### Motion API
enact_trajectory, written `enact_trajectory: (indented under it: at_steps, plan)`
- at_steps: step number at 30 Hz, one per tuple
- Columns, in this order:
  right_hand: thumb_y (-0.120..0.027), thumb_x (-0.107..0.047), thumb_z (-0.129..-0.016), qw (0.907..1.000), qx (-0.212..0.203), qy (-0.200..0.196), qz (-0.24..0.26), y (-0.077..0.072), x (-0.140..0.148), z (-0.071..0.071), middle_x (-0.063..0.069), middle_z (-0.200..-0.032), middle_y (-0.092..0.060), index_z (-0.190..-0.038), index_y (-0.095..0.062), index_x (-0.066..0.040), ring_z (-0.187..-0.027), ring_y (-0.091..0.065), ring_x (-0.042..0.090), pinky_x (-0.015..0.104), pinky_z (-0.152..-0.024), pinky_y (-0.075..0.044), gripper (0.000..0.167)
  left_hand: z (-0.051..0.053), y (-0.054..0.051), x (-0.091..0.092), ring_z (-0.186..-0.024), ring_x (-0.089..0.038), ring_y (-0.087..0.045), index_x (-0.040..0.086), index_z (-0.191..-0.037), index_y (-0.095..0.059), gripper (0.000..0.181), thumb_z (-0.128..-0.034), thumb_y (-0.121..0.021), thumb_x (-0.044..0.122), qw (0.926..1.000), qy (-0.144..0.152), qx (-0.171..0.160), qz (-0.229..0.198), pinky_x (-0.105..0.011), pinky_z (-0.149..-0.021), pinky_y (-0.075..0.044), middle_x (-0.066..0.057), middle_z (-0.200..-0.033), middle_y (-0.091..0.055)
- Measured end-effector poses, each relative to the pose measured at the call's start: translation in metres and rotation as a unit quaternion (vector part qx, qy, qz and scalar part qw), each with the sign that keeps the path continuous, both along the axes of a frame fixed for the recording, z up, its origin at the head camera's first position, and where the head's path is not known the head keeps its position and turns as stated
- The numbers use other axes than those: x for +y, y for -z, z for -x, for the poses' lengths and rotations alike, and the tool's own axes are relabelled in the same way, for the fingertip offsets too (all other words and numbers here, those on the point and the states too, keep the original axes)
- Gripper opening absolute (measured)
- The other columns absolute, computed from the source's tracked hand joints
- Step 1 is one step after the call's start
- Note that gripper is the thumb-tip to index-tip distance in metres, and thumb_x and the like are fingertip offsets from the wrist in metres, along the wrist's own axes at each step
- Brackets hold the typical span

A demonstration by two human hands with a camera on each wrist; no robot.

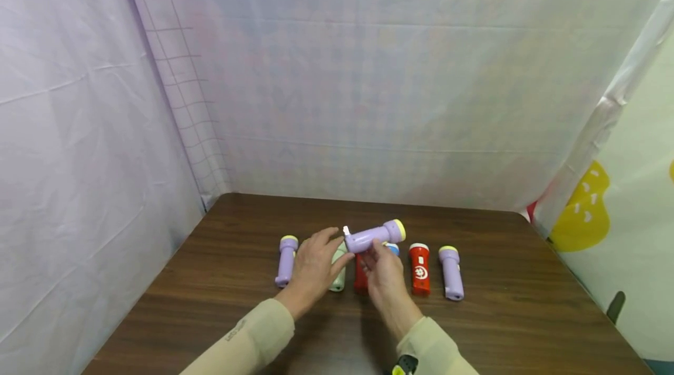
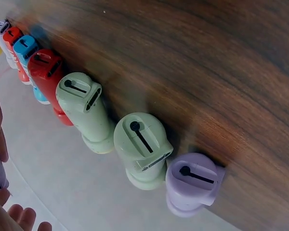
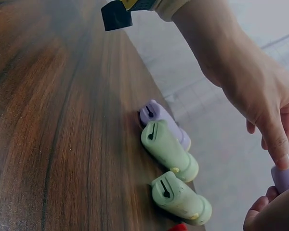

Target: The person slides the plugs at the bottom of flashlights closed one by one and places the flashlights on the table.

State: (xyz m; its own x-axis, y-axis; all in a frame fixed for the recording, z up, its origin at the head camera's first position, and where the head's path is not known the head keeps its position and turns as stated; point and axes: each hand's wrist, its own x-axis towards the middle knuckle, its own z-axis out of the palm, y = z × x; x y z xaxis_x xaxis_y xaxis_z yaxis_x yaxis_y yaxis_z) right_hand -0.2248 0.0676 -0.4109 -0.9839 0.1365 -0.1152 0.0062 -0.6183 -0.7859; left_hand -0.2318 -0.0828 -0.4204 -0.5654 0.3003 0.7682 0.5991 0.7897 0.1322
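A purple flashlight (image 1: 371,237) with a yellow lens rim is held up over the table, lying nearly level. My right hand (image 1: 387,281) grips it from below, thumb along its barrel. At its tail end, my left hand (image 1: 316,258) has the fingers stretched out and the thumb apart. In the right wrist view, a digit of the left hand (image 3: 257,96) appears to touch the purple tail (image 3: 285,177). A white piece (image 1: 346,230) sticks up from that end. Beneath the hands stand a pale green flashlight (image 1: 337,287) and a red flashlight (image 1: 360,281), both partly hidden.
Along the row are a purple flashlight (image 1: 286,261) at left, another green flashlight (image 2: 144,144), a blue flashlight (image 2: 26,48), a red flashlight (image 1: 420,269) and a purple flashlight (image 1: 451,272) at right. The brown table (image 1: 500,328) is bordered by hanging cloths (image 1: 368,100).
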Motion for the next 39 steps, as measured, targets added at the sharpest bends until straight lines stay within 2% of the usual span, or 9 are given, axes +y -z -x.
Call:
enact_trajectory:
  at_steps: [5, 9, 15, 19, 25, 32, 35, 39]
  plan:
    - [-0.052, -0.025, -0.104, 0.9998, -0.009, 0.010, -0.012, 0.001, -0.002, 0.000, -0.003, -0.086, -0.071, -0.115, -0.054, -0.002, -0.082, -0.067, 0.010, 0.031, -0.078, -0.040, 0.025, 0.000, -0.001, 0.000, -0.108, -0.030, -0.063, 0.009, -0.108, -0.073, 0.036, -0.0823, -0.080, 0.033, 0.9999, -0.002, 0.011, 0.001, -0.045, -0.079, -0.052, -0.011, -0.120, -0.064]
    - [-0.052, -0.023, -0.104, 0.9995, -0.012, 0.021, -0.022, 0.001, -0.007, 0.000, -0.002, -0.088, -0.072, -0.120, -0.053, 0.002, -0.084, -0.067, 0.010, 0.032, -0.082, -0.043, 0.030, 0.001, 0.000, 0.000, -0.108, -0.030, -0.063, 0.008, -0.108, -0.073, 0.033, -0.0840, -0.079, 0.030, 0.9998, -0.007, 0.017, 0.002, -0.045, -0.078, -0.052, -0.011, -0.121, -0.064]
    - [-0.051, -0.023, -0.105, 0.9995, -0.003, 0.014, -0.027, 0.001, -0.015, -0.001, 0.000, -0.095, -0.071, -0.128, -0.047, 0.005, -0.091, -0.066, 0.012, 0.032, -0.084, -0.044, 0.037, 0.001, 0.004, -0.003, -0.106, -0.033, -0.063, 0.004, -0.109, -0.073, 0.033, -0.0835, -0.079, 0.025, 0.9992, -0.008, 0.040, -0.004, -0.045, -0.078, -0.053, -0.015, -0.124, -0.063]
    - [-0.049, -0.024, -0.105, 0.9996, 0.002, 0.010, -0.024, 0.000, -0.017, -0.003, 0.001, -0.099, -0.071, -0.131, -0.045, 0.007, -0.096, -0.065, 0.012, 0.034, -0.088, -0.043, 0.040, 0.003, 0.005, -0.006, -0.107, -0.033, -0.062, 0.005, -0.105, -0.075, 0.027, -0.0827, -0.080, 0.021, 0.9987, 0.005, 0.050, -0.011, -0.046, -0.078, -0.053, -0.015, -0.125, -0.063]
    - [-0.049, -0.023, -0.105, 0.9994, 0.003, 0.017, -0.028, -0.002, -0.017, -0.003, 0.002, -0.098, -0.071, -0.126, -0.048, 0.005, -0.095, -0.065, 0.012, 0.034, -0.088, -0.043, 0.035, 0.004, 0.004, -0.006, -0.108, -0.032, -0.062, 0.010, -0.093, -0.078, 0.015, -0.0797, -0.082, 0.017, 0.9965, 0.020, 0.081, -0.012, -0.044, -0.076, -0.053, -0.013, -0.125, -0.064]
    - [-0.047, -0.023, -0.106, 0.9988, 0.004, 0.020, -0.045, -0.003, -0.017, -0.004, 0.018, -0.121, -0.066, -0.135, -0.042, 0.012, -0.112, -0.061, 0.021, 0.045, -0.102, -0.039, 0.046, 0.003, 0.004, -0.006, -0.106, -0.030, -0.063, 0.011, -0.088, -0.079, 0.013, -0.0785, -0.084, 0.019, 0.9948, 0.014, 0.101, -0.007, -0.044, -0.079, -0.054, -0.011, -0.121, -0.066]
    - [-0.048, -0.022, -0.105, 0.9990, 0.000, 0.021, -0.040, -0.002, -0.016, -0.004, 0.013, -0.112, -0.070, -0.133, -0.043, 0.011, -0.107, -0.063, 0.019, 0.043, -0.099, -0.041, 0.043, 0.004, 0.004, -0.006, -0.105, -0.030, -0.063, 0.012, -0.085, -0.079, 0.012, -0.0787, -0.084, 0.020, 0.9944, 0.012, 0.105, -0.004, -0.043, -0.079, -0.054, -0.010, -0.119, -0.067]
    - [-0.052, -0.022, -0.104, 0.9990, -0.012, 0.026, -0.034, -0.004, -0.012, -0.002, 0.001, -0.091, -0.071, -0.122, -0.050, 0.004, -0.089, -0.067, 0.012, 0.036, -0.088, -0.046, 0.032, 0.004, 0.004, -0.004, -0.104, -0.029, -0.064, 0.012, -0.085, -0.079, 0.010, -0.0791, -0.083, 0.020, 0.9942, 0.010, 0.107, -0.004, -0.043, -0.078, -0.053, -0.009, -0.117, -0.068]
